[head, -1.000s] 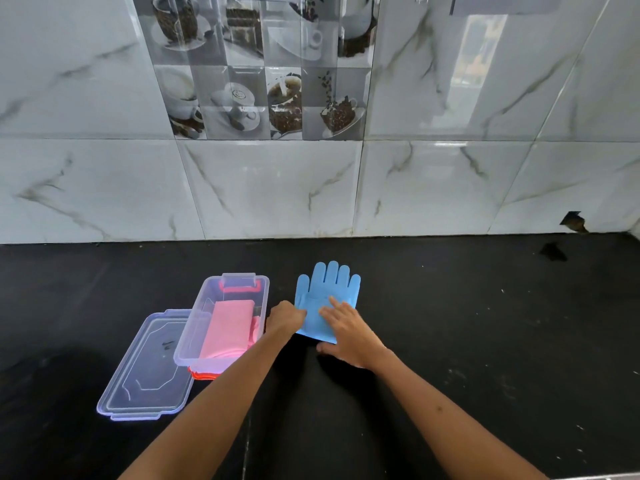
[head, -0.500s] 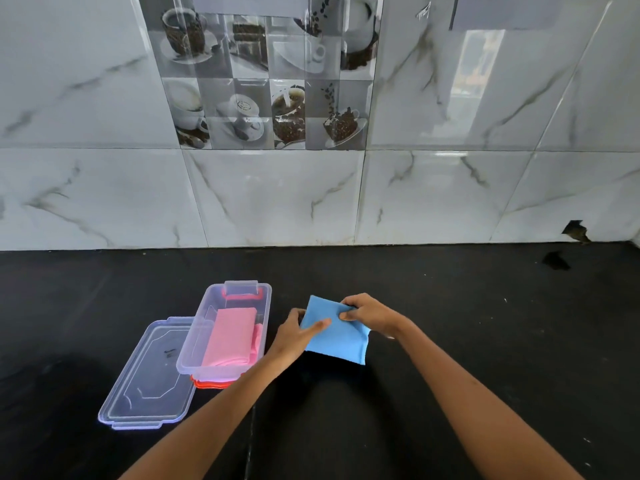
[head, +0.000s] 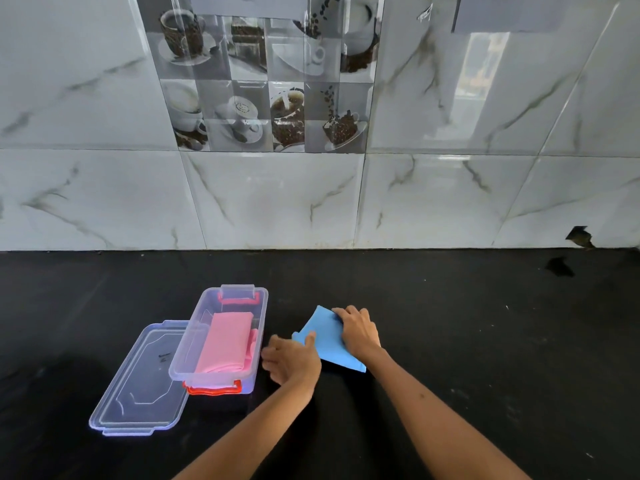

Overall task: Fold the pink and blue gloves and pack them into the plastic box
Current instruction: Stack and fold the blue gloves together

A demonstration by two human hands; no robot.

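Head view. Blue glove: folded flat on the black bench, just right of the plastic box. My right hand lies spread, palm down, on its far right part, pressing it. My left hand sits at its near left edge, fingers loosely open, thumb touching the fold, gripping nothing. Pink glove: folded, lying inside the box. Clear lid: flat on the bench, touching the box's left side. Marble-tiled wall behind.
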